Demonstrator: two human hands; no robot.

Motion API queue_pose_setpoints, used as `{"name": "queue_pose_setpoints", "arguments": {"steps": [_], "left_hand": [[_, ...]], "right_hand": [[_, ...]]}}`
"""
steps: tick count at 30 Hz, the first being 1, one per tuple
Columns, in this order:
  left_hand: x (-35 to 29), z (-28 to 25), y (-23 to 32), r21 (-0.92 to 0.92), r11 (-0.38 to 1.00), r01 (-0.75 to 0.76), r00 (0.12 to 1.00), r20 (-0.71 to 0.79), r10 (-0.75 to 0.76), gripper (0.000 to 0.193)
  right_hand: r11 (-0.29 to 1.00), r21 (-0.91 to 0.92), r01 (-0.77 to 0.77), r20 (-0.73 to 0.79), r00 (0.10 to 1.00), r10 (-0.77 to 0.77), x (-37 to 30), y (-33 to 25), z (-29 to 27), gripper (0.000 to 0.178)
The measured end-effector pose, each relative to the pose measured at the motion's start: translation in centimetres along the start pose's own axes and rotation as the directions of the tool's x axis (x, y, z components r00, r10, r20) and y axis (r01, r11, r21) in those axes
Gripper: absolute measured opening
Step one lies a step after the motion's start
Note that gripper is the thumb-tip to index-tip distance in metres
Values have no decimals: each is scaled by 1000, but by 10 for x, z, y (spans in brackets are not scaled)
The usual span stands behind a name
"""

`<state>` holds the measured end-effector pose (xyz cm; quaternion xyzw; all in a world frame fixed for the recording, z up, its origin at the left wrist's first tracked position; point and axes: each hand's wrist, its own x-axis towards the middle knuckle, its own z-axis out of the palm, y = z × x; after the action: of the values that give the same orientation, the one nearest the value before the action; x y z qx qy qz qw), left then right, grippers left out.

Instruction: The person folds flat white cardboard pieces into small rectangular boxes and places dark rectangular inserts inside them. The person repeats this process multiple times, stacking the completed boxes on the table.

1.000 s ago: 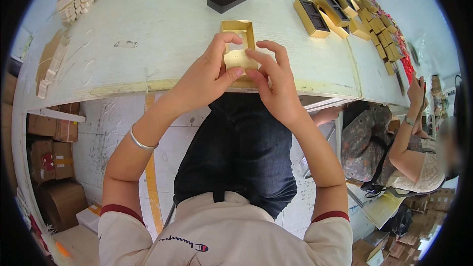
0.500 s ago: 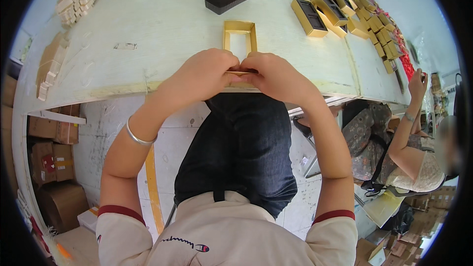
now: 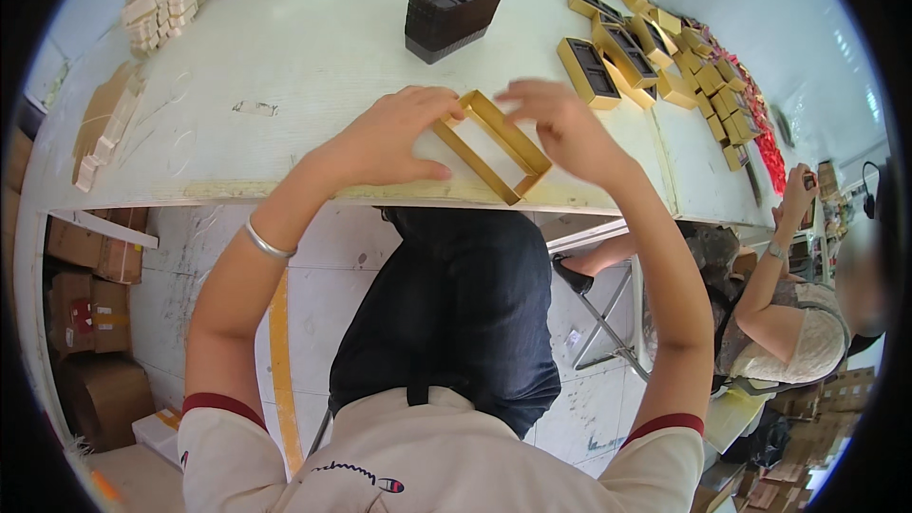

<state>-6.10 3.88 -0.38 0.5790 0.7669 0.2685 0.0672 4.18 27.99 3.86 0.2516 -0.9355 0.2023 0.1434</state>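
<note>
A gold cardboard box frame (image 3: 508,138), open through the middle, lies slanted near the table's front edge. At its far left corner are the fingertips of my left hand (image 3: 394,138), touching the rim; the thumb is spread away from it. My right hand (image 3: 570,133) hovers beside the frame's right side, blurred, with its fingers bent and apart and nothing visible in them. Beyond the frame stands a stack of black plastic trays (image 3: 451,19).
Gold boxes with black inserts (image 3: 589,74) crowd the table's right side, beside smaller gold pieces and red material (image 3: 768,147). Folded card blanks (image 3: 109,123) lie at the left. A co-worker (image 3: 779,323) sits at the right. Cartons (image 3: 100,313) stand under the table's left end.
Both hands have parted from a pinch at the table edge. The gold frame is now turned slantwise and nearer, between my hands. The view has shifted slightly.
</note>
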Motion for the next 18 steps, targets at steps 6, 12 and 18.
{"name": "queue_pose_setpoints", "arguments": {"steps": [6,12,18], "left_hand": [[22,5,5,-154,981,-119,987,-124,101,83],[27,1,8,-20,1000,0,1000,-16,-1,75],[-7,5,15,-4,993,118,974,-192,-116,66]], "right_hand": [[987,-118,-113,-376,925,60,87,16,6,20],[800,-535,-270,-10,949,314,155,9,22,13],[894,-321,-312,-187,946,264,153,23,13,24]]}}
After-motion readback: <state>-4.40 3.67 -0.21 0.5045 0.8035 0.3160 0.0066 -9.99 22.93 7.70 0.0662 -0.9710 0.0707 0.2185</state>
